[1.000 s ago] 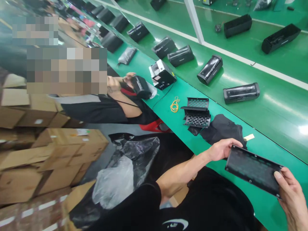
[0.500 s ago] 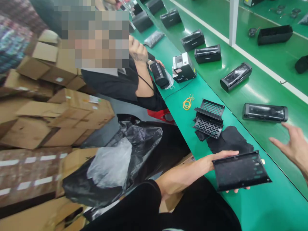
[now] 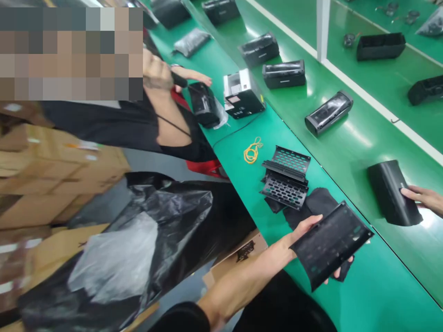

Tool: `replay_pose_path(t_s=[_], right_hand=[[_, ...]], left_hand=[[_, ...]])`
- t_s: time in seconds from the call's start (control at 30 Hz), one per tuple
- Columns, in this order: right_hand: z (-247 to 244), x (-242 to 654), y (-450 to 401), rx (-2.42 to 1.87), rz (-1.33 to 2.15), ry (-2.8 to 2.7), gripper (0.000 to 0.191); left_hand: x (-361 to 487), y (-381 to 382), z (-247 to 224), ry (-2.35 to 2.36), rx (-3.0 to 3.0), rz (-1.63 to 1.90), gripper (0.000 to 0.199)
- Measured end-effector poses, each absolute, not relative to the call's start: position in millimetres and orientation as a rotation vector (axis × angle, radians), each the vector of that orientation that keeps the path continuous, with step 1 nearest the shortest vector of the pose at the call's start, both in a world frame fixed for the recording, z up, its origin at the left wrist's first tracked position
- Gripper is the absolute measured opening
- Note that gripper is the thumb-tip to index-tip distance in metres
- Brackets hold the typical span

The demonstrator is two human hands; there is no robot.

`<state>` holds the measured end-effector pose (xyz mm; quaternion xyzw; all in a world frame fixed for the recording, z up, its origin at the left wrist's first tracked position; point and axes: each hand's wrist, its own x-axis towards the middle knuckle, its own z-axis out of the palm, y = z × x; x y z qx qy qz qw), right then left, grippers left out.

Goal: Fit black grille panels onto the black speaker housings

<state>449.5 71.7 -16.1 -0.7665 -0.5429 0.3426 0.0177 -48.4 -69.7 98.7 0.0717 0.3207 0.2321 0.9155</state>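
My left hand [image 3: 306, 228] is closed around a curved black speaker grille panel [image 3: 332, 246], its hollow side facing up, above the near green table. Further right, over the green belt, my right hand [image 3: 427, 199] grips one end of a black box-shaped speaker [image 3: 391, 191], which is turned askew; some of my fingers are out of sight behind it. Two slotted black grilles [image 3: 285, 189] lie on the table beyond my left hand. Beside them is a piece of black cloth [image 3: 318, 198], partly covered by the panel I hold.
A co-worker's hand [image 3: 157, 71] holds a dark tool above a black speaker [image 3: 204, 105] at the left. Near it stand a white-and-black box device [image 3: 244, 92] and yellow cord [image 3: 253, 151]. More speakers [image 3: 328, 113] line the belt. A black plastic bag [image 3: 180, 212] hangs beside the table.
My right hand has gone from open beside the speaker to gripping it, and the speaker has turned and shifted. The panel in my left hand has tilted. The view has swung rightward.
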Motion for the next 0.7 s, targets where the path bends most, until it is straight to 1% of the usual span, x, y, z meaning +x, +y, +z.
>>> replay_pose_path(t_s=[0.07, 0.1, 0.2, 0.3, 0.37, 0.43, 0.53, 0.63, 0.67, 0.7], right_hand=[[-3.7, 459.4, 42.3, -2.459, 1.043, -1.427, 0.091], [0.8, 457.8, 31.5, -2.480, 1.001, -1.363, 0.096], [2.8, 436.1, 18.2, -2.573, 0.735, -1.562, 0.112], [-7.5, 415.4, 25.4, -2.663, 0.541, -1.755, 0.116], [-12.3, 411.5, 32.2, -2.664, 0.608, -1.680, 0.118], [-8.9, 412.7, 34.1, -2.614, 0.703, -1.535, 0.125], [19.4, 411.1, 19.1, -2.471, 0.828, -1.295, 0.134], [69.6, 391.8, -21.1, -2.423, 0.879, -1.135, 0.141], [86.9, 381.0, -38.0, -2.371, 0.885, -1.116, 0.139], [102.7, 368.7, -55.0, -2.331, 0.882, -1.102, 0.134]], left_hand=[[-26.3, -57.8, 82.7, 0.630, 0.129, 0.454, 0.060], [-13.1, -50.2, 71.7, 0.599, 0.118, 0.416, 0.064], [27.6, -25.9, 32.5, 0.390, 0.050, 0.197, 0.091], [58.8, -10.0, -5.6, 0.238, -0.011, 0.169, 0.098], [72.6, -7.4, -26.9, 0.172, -0.016, 0.221, 0.099], [83.7, -9.1, -45.2, 0.095, -0.008, 0.270, 0.101], [101.3, -12.6, -66.0, 0.036, 0.010, 0.377, 0.105], [122.1, -15.6, -74.3, 0.036, 0.035, 0.476, 0.105], [129.7, -17.6, -74.6, 0.041, 0.035, 0.509, 0.102], [137.7, -20.3, -74.1, 0.044, 0.026, 0.540, 0.098]])
